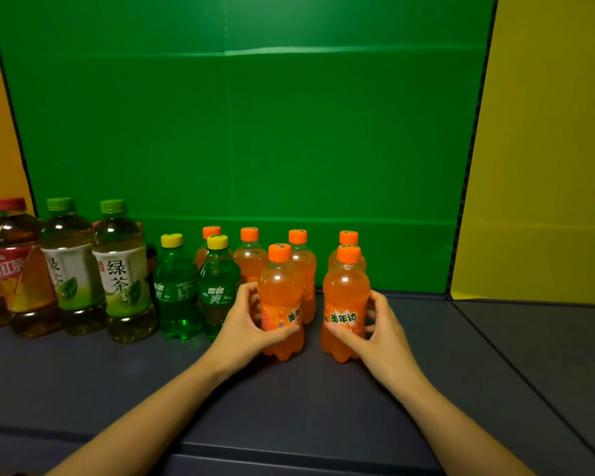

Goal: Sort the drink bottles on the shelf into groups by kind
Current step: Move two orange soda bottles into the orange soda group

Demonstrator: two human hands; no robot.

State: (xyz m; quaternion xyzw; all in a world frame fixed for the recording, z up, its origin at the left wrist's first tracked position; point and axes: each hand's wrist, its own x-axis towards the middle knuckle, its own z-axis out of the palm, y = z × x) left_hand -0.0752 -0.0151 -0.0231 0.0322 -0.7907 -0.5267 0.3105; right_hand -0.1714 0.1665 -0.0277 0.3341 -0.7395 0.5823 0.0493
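Two orange soda bottles are held upright at the near front of a dark shelf (pixel 289 407), one in each hand. The left hand (pixel 246 324) is wrapped around the label of the left orange bottle (pixel 279 286), thumb across the front and fingers curled behind. The right hand (pixel 383 326) is clamped in the same way on the right orange bottle (pixel 346 290), whose label is turned toward the camera. Both bottles are stood on the shelf with a gap between them.

Four more orange-capped bottles (pixel 251 259) are lined up just behind, near the green back panel (pixel 255 132). To their left, two green soda bottles with yellow caps (pixel 176 290) are set side by side, the nearer of them just beside the left hand. Farther left, two green tea bottles (pixel 121 269) with green caps are stood together, and a red-capped tea bottle (pixel 18 269) is placed beside them at the left edge, with another bottle partly cut off by the frame. A dark shape is partly hidden behind the green tea bottles and cannot be identified. The shelf is closed on the right by a yellow side panel (pixel 547 166).
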